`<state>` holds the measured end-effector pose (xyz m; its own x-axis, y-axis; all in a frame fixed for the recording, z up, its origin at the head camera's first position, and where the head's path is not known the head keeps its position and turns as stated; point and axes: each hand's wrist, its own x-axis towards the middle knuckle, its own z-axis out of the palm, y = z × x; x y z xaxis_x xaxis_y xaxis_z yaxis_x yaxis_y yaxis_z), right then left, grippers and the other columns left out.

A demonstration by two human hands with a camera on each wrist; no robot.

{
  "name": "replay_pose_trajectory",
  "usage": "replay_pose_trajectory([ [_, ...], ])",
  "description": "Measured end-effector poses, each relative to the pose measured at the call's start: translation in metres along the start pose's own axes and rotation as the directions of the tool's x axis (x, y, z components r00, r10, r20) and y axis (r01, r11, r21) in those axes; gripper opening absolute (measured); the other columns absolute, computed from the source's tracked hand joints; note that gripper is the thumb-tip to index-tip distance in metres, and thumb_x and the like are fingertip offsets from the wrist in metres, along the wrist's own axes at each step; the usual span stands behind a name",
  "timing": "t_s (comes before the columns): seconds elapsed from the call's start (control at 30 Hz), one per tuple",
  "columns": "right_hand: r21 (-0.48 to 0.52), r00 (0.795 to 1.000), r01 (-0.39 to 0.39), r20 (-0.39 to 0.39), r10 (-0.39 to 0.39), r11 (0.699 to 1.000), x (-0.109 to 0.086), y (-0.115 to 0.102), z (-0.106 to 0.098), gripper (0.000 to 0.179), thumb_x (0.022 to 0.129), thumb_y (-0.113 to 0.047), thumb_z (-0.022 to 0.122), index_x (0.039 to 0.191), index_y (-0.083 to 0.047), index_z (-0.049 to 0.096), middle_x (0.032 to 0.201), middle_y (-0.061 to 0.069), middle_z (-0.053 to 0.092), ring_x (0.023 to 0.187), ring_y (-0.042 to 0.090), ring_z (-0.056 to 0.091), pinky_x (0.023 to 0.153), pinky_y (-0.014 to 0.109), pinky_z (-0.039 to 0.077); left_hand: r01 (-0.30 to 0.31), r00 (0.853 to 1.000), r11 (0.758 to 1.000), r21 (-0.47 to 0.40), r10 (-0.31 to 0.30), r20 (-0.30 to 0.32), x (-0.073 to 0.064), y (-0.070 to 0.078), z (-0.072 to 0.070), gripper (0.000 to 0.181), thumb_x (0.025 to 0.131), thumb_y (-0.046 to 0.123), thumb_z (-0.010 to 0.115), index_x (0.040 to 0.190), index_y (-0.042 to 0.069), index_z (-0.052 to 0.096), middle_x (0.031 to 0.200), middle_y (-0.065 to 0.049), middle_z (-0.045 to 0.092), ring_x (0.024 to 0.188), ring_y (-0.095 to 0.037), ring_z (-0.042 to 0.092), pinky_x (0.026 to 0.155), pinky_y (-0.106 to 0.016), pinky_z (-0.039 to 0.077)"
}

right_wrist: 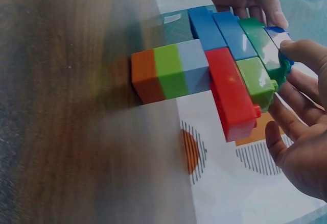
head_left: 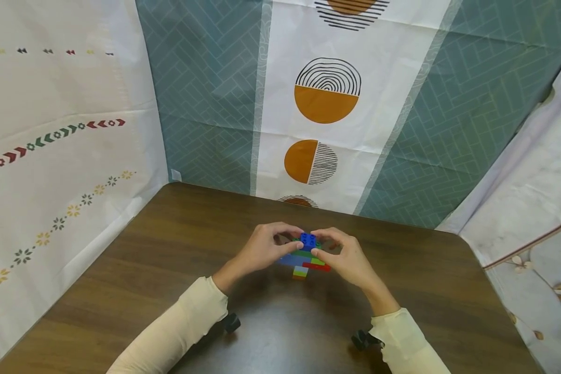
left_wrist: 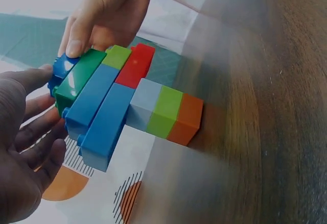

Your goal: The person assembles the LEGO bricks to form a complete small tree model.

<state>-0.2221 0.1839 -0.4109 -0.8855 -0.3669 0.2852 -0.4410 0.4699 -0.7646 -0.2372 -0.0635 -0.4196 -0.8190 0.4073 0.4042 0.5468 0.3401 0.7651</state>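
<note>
A small blue toy brick [head_left: 308, 240] sits at the top of a stack of toy bricks. My left hand [head_left: 266, 246] pinches its left side between thumb and fingers, and my right hand [head_left: 348, 259] pinches its right side. Beneath it lies a long green brick [left_wrist: 80, 78]. Lower come two long blue bricks [left_wrist: 108, 127], with a lime brick [right_wrist: 255, 78] and a red brick [right_wrist: 230, 94] on the right side. A narrow column of a pale blue brick [left_wrist: 145, 101], a lime brick [left_wrist: 164, 109] and an orange brick [left_wrist: 186, 119] carries them on the table.
The brown wooden table [head_left: 191, 244] spreads around the stack. A patterned cloth [head_left: 304, 104] hangs behind its far edge, with light cloths at the left [head_left: 65, 156] and right [head_left: 533, 208]. Dark wrist mounts [head_left: 231, 323] show beneath both sleeves.
</note>
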Motion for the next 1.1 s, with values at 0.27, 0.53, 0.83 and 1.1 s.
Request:
replay_pose_trajectory([
  [0.27, 0.048, 0.995, -0.018, -0.101, 0.023, 0.999, 0.003, 0.011, 0.009, 0.041, 0.091, -0.023, 0.080, 0.130, -0.021, 0.067, 0.119, 0.004, 0.072, 0.104, 0.022, 0.067, 0.094, 0.043, 0.056, 0.018, 0.998, 1.000, 0.015, -0.017, -0.055, 0.004, -0.005, 0.003, 0.030, 0.090, 0.022, 0.081, 0.117, 0.011, 0.074, 0.111, -0.005, 0.077, 0.098, -0.021, 0.073, 0.083, -0.031, 0.062],
  [0.53, 0.150, 0.990, -0.010, -0.137, 0.031, 0.989, 0.005, 0.022, 0.013, 0.040, 0.091, -0.017, 0.079, 0.129, -0.017, 0.067, 0.120, 0.008, 0.072, 0.106, 0.025, 0.069, 0.092, 0.032, 0.058, 0.032, 0.999, 0.999, 0.030, -0.031, -0.030, 0.009, -0.012, 0.004, 0.035, 0.089, 0.018, 0.082, 0.122, 0.009, 0.072, 0.117, -0.007, 0.074, 0.102, -0.027, 0.073, 0.090, -0.034, 0.062],
  [0.83, 0.153, 0.992, 0.016, -0.126, 0.004, 0.988, 0.011, 0.039, 0.014, 0.046, 0.092, -0.011, 0.078, 0.136, -0.015, 0.064, 0.134, 0.009, 0.067, 0.110, 0.029, 0.068, 0.090, 0.026, 0.056, 0.040, 0.999, 0.999, 0.032, -0.040, -0.029, 0.021, -0.026, 0.009, 0.038, 0.090, 0.017, 0.081, 0.126, 0.009, 0.071, 0.121, -0.008, 0.074, 0.105, -0.030, 0.072, 0.092, -0.038, 0.061],
  [1.1, 0.162, 0.987, -0.133, -0.065, 0.145, 0.978, 0.018, 0.055, 0.013, 0.047, 0.094, -0.019, 0.076, 0.139, -0.015, 0.063, 0.137, 0.013, 0.067, 0.122, 0.033, 0.065, 0.103, 0.041, 0.053, 0.150, 0.988, 0.988, 0.028, -0.151, 0.015, 0.031, -0.041, 0.019, 0.038, 0.093, 0.022, 0.078, 0.129, 0.011, 0.070, 0.123, -0.006, 0.074, 0.105, -0.021, 0.071, 0.094, -0.034, 0.060],
])
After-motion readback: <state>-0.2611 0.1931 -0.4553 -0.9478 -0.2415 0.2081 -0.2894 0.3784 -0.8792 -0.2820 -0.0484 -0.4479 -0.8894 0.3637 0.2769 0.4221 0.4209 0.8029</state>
